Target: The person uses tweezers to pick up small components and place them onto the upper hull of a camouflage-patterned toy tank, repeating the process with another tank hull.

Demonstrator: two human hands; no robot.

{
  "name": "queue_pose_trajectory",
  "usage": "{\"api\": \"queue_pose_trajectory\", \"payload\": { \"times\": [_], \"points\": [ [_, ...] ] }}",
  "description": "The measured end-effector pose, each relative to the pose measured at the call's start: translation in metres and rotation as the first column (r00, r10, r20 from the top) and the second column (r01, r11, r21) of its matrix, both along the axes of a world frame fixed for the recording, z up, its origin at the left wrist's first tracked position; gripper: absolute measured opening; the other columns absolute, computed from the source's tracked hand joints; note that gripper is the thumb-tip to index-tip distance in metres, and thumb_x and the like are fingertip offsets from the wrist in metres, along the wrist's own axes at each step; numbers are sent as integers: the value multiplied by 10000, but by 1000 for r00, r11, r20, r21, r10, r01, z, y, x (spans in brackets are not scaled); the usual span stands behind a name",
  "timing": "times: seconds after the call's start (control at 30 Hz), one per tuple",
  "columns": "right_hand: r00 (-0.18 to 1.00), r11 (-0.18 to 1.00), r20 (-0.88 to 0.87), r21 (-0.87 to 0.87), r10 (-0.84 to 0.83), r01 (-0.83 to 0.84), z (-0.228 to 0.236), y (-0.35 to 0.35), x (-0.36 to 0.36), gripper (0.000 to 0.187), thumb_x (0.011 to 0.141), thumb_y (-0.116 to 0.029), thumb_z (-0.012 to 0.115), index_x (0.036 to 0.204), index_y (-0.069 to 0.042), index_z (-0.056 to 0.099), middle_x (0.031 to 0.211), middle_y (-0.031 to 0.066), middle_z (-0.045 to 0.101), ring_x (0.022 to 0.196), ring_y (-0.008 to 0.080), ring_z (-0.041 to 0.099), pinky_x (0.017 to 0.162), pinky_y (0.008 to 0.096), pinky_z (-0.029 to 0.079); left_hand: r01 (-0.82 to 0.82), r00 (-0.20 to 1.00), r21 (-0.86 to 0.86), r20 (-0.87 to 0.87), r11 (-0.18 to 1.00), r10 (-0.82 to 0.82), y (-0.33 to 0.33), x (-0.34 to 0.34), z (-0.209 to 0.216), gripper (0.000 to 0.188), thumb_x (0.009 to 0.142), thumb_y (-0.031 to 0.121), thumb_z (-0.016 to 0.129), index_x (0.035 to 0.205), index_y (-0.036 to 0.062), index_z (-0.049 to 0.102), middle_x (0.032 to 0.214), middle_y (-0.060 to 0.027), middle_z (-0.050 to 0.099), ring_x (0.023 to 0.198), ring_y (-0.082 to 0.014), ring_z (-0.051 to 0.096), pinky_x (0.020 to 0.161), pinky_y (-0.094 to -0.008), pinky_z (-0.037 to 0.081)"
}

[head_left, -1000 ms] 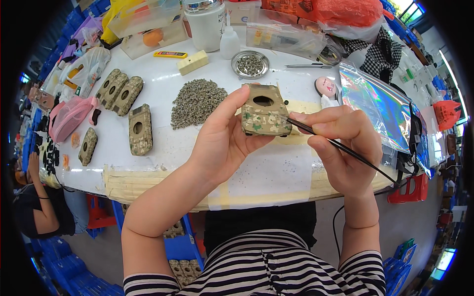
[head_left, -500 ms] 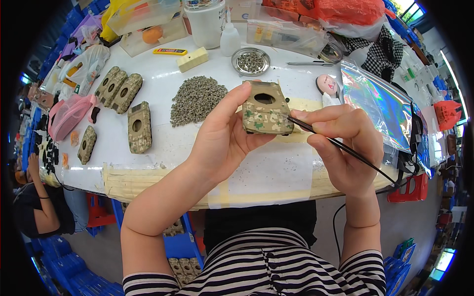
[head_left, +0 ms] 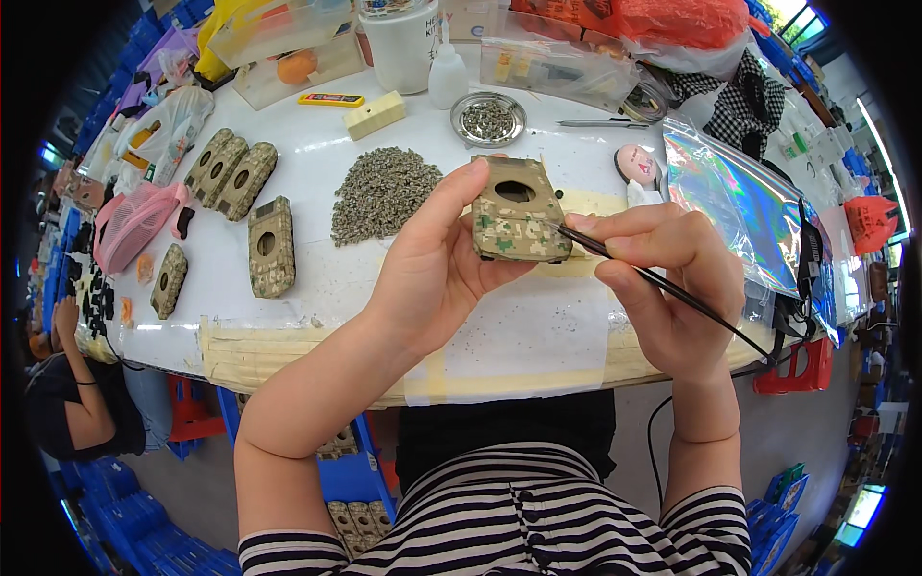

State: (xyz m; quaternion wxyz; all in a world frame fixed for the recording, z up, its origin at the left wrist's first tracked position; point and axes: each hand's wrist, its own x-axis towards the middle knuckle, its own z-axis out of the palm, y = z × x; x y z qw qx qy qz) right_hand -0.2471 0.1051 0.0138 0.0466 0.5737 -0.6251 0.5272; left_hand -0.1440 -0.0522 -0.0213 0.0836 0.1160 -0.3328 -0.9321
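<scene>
Above the front half of the table, my left hand (head_left: 423, 259) is closed around a camouflage toy tank hull (head_left: 523, 228), thumb along its left side and fingers beneath. The hull's round top opening faces me. From the right, my right hand (head_left: 677, 278) pinches slim black tweezers (head_left: 706, 309), whose tip meets the hull's right edge near its lower corner. Whether the tip holds any small part is too small to tell. Behind my left hand lies a heap of small metal parts (head_left: 384, 192). More tank hulls (head_left: 272, 247) of the same pattern sit to the left.
Beyond the hull, a round metal dish (head_left: 488, 120) holds more small parts. Near it stand a squeeze bottle (head_left: 448, 77), a cream block (head_left: 375, 116) and a yellow-cased box cutter (head_left: 330, 100). Shiny holographic sheeting (head_left: 740, 206) covers the right side. Another person's arm (head_left: 82, 374) shows far left.
Almost nothing differs. My right hand and the tweezers have shifted very slightly against the hull, while my left hand keeps its hold.
</scene>
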Motion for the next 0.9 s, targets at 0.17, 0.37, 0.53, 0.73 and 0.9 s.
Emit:
{"api": "queue_pose_trajectory", "payload": {
  "times": [0.17,0.37,0.53,0.73,0.9],
  "points": [
    [1000,1000,-8,-3,1,-1,-1,0,-1,159,709,-12,735,781,-11,592,800,112,649,790,234,669,662,289,529,-31,1000,47,5,998,31,1,-1,0,348,963,299,385,1155,41,517,1025,-91,633,879,-159,656,678,-245,589],
    [1000,1000,-1,2,1,-1,0,1,-1,158,714,-12,733,784,-9,591,802,111,651,790,230,670,661,284,527,-15,1000,59,-4,998,15,1,-1,0,345,959,300,394,1156,46,521,1013,-86,637,883,-155,654,691,-248,586],
    [999,1000,41,-11,2,-2,-1,1,-1,156,722,-16,730,794,-4,591,807,111,655,785,225,670,665,277,521,-4,1000,4,5,1000,4,1,0,1,348,949,355,421,1133,73,513,1031,-62,620,929,-138,630,749,-267,555],
    [998,1000,58,-10,5,-5,-2,1,0,154,726,-22,728,805,-4,598,822,112,663,779,222,669,666,273,519,16,1000,-21,10,1000,-16,0,0,1,339,944,379,436,1121,98,507,1037,-46,612,952,-129,618,783,-281,536],
    [1000,1000,31,2,-1,1,-1,1,0,158,725,-30,731,810,-7,601,830,111,667,777,222,669,666,274,521,21,1000,-24,10,999,-20,-1,1,0,333,944,382,436,1121,109,507,1036,-39,614,953,-129,617,791,-291,529]
  ]
}}
